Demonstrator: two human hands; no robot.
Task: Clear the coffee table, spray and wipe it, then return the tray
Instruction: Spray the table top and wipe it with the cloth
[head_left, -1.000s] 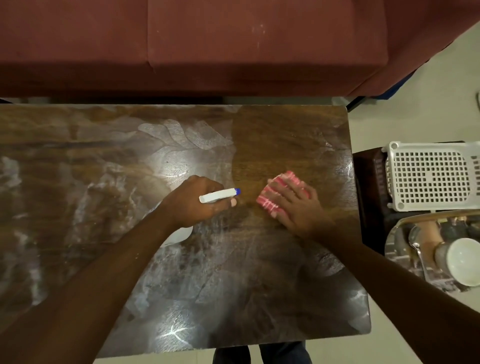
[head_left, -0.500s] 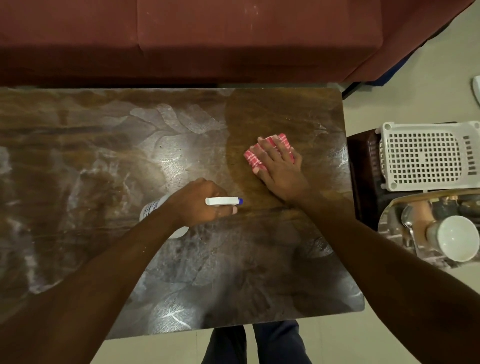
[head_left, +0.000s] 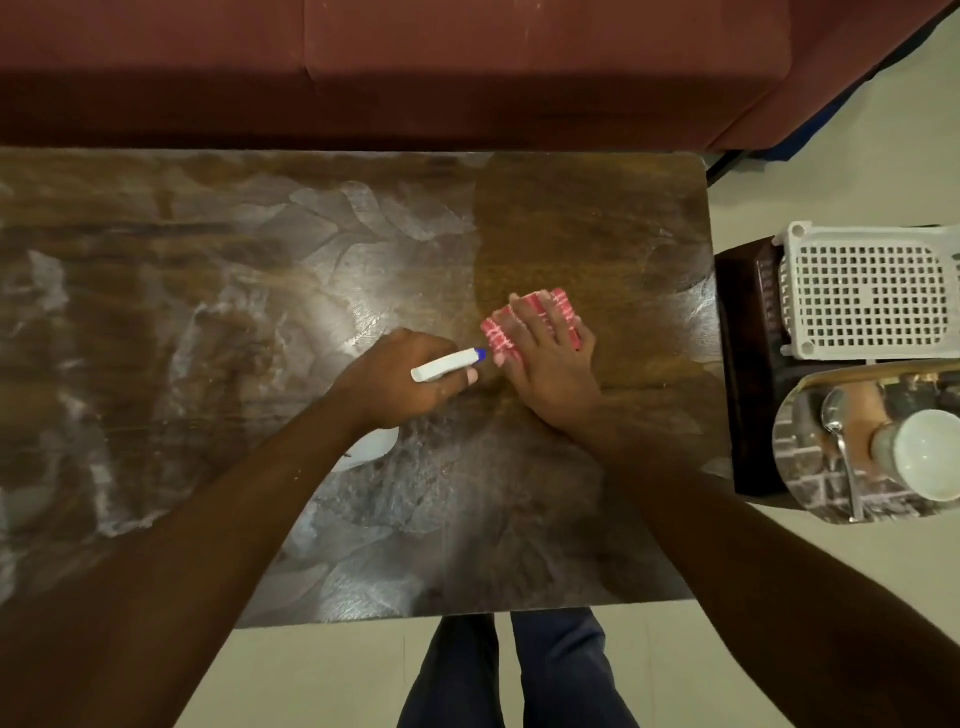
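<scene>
Fingers (head_left: 527, 325) of the right hand (head_left: 553, 371) lie flat atop the pink cloth (head_left: 496, 335).

A maroon sofa (head_left: 467, 62) lies beyond, a white basket (head_left: 872, 291) atop a dark stand (head_left: 748, 374).

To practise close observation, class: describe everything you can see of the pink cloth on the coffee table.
The cloth is pink-red with thin white stripes. It looks like soft woven fabric, folded into a small thick pad. It lies flat on the coffee table, right of centre, at the near edge of a darker brown patch. The right hand presses down on it with straight, spread fingers that cover its middle, so only its left and far edges show.
</scene>
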